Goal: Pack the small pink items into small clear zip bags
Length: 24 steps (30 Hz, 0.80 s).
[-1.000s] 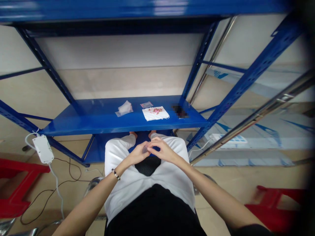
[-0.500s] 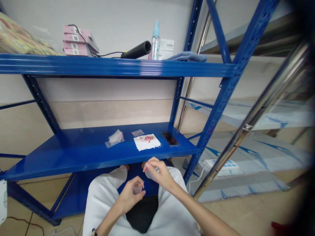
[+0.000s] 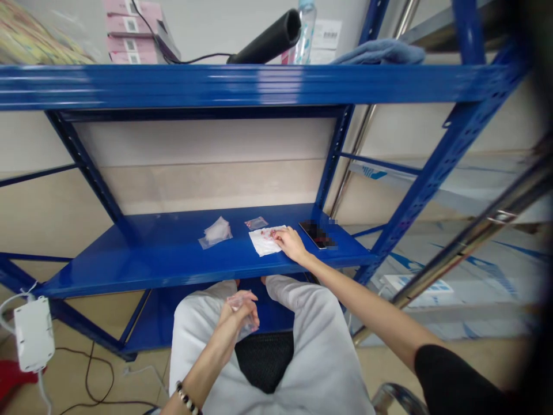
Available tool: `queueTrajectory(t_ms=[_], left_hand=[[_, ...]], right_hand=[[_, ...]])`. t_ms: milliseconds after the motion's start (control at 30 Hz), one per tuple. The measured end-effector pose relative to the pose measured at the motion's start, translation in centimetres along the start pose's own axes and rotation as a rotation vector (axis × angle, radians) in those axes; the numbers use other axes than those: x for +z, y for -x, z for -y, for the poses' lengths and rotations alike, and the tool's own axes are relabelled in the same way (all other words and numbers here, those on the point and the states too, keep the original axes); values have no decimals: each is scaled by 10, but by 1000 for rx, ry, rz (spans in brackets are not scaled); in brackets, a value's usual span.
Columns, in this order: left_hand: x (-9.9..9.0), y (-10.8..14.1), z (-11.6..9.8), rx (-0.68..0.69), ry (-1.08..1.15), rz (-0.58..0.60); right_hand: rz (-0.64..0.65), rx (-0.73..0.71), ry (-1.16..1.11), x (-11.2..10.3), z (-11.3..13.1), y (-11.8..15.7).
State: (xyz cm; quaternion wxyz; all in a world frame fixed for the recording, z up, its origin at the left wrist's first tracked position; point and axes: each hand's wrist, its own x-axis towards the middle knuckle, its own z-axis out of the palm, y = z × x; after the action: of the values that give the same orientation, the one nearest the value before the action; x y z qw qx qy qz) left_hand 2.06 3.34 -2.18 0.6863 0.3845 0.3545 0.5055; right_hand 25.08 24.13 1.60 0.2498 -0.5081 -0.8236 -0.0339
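Mid-frame, the right hand [image 3: 290, 242] pinches at small pink pieces [image 3: 270, 234], fingertips nearly closed. Lower centre, the left hand [image 3: 240, 314] curls loosely round a clear plastic bag [image 3: 246, 327]. Upper-left box labels [image 3: 131, 44] are unreadable

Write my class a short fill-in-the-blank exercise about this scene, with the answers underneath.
The bare right hand is at small pink pieces on a thin sheet coloured ____.
The bare left hand, with a black-and-white beaded ____ behind it, holds a clear plastic bag.
From the person's viewpoint, the flat black phone lies to the sheet's ____.

Missing words: white; bracelet; right.
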Motion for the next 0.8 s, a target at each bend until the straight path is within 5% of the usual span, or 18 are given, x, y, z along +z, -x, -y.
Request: queueTrajectory(t_ms=[167,267,533,633,800], left_hand=[[0,-2,0,-21,14,-2],[-3,-3,-3,-21,-44,-19],[-5,11,12,-68,-158,82],[-1,13,21,-140,-243,176],[1,8,23,-255,-272,241]], right_hand=[[-134,29,-129,-13,11,-7],[-231,47,-359,-22,38,10],[-100,201,-903,-25,148,153],[-117,311,-943,-16,153,180],[-97,335,-911,-3,134,170]])
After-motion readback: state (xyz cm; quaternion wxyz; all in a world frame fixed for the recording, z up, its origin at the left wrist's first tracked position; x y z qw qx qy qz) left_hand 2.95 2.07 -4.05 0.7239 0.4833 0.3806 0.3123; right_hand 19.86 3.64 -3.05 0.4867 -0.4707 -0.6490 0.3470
